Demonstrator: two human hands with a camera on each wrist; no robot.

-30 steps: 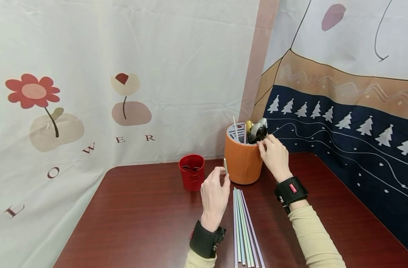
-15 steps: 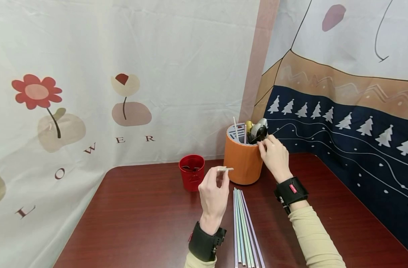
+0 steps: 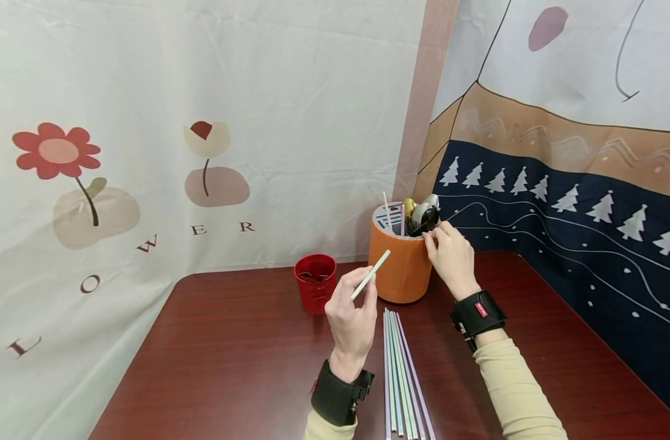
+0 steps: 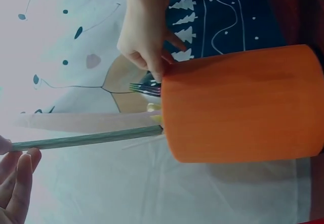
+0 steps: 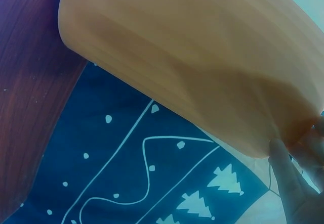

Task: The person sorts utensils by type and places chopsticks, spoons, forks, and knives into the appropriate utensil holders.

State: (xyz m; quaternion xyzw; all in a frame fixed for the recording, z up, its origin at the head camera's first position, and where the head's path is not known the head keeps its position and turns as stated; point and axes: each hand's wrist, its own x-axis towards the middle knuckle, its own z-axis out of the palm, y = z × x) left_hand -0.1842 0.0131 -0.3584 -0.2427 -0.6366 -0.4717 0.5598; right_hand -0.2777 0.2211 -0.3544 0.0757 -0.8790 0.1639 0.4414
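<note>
My left hand (image 3: 348,324) pinches a pale green straw (image 3: 375,270) between thumb and fingertips. In the left wrist view the straw (image 4: 91,139) runs from the fingers to the rim of the orange utensil holder (image 4: 243,102), its far end right at the edge. My right hand (image 3: 453,260) grips the holder's rim on the right, thumb against the outer wall, as the right wrist view also shows. Two straws (image 3: 387,212) stand in the holder's grey slotted top, beside a gold spoon (image 3: 409,206) and silver and black spoons. A fork (image 4: 146,89) shows at the rim.
Several pastel straws (image 3: 399,373) lie fanned on the dark red table (image 3: 247,360), in front of the holder. A red cup (image 3: 315,293) with small dark items inside stands left of it. Printed cloths hang behind and along the right side.
The straw in my left hand has swung from nearly upright through level to a slant up to the right in the head view. The right hand has kept its place on the rim.
</note>
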